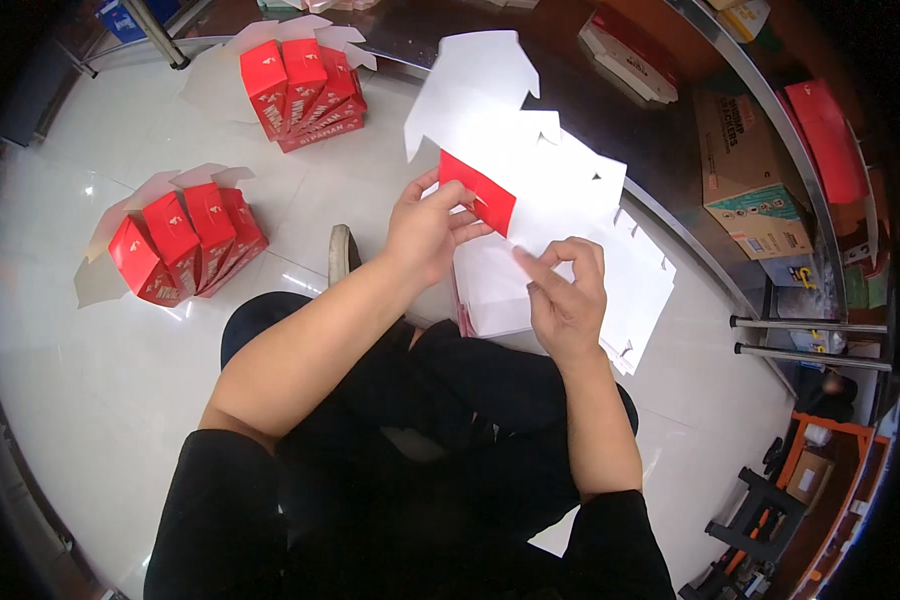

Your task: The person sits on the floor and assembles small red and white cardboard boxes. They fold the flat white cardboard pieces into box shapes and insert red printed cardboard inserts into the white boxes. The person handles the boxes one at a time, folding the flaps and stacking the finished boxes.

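A die-cut cardboard box blank (475, 85), white inside and red outside, is in my left hand (422, 228). Its red panel (482, 200) is turned up, and my left thumb lies across this panel with the other fingers behind it. Just to the right, my right hand (570, 300) has its index finger stretched toward the panel's lower corner, the other fingers curled. It holds nothing that I can see; whether the fingertip touches the card is unclear. Beneath and beyond lies a fanned pile of white-side-up box blanks (610, 290), partly hidden by my hands.
Two groups of folded red boxes with open white flaps stand on the tiled floor, a nearer group (195, 240) and a farther group (305, 95). A dark low shelf (560, 85) runs along the back, with cardboard cartons (750, 165) at right. An orange rack (855, 475) stands lower right.
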